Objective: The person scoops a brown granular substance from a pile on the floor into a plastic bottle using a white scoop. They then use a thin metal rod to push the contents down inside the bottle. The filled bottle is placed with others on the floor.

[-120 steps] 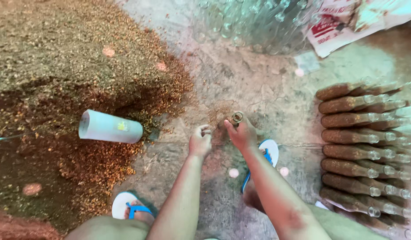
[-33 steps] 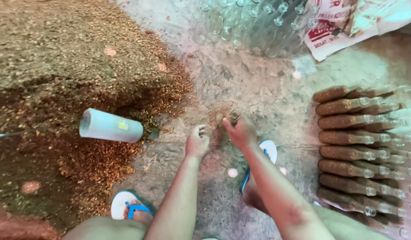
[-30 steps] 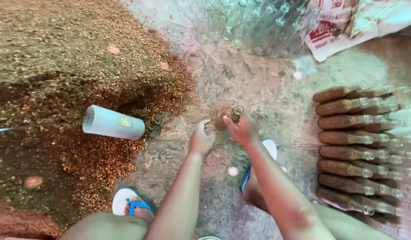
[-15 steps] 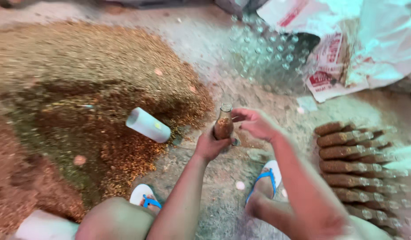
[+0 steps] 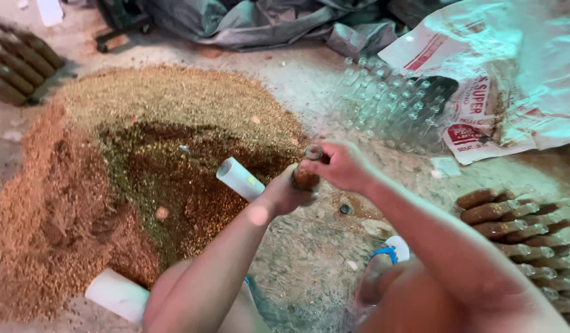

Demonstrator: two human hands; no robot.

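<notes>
My left hand [image 5: 284, 194] grips the body of a small clear bottle [image 5: 306, 177] filled with brown ground material, held up above the floor. My right hand [image 5: 338, 165] is closed around the bottle's neck and mouth from the right. Both arms reach forward from the bottom of the view. A large heap of brown and greenish ground material [image 5: 122, 172] spreads over the floor to the left. A white cup [image 5: 240, 178] lies on its side at the heap's edge, just left of my hands.
Filled bottles lie stacked in rows at the right [image 5: 519, 231]. A pile of empty clear bottles [image 5: 393, 105] spills from a white printed sack [image 5: 513, 80] behind. A second white cup [image 5: 117, 295] lies near my knee. More filled bottles [image 5: 17, 65] lie at the far left. A blue-strapped sandal [image 5: 386, 253] is on my foot.
The bottle was lifted off the floor and is now held up between both hands. The view has tilted up, showing the sack and the far edge of the heap.
</notes>
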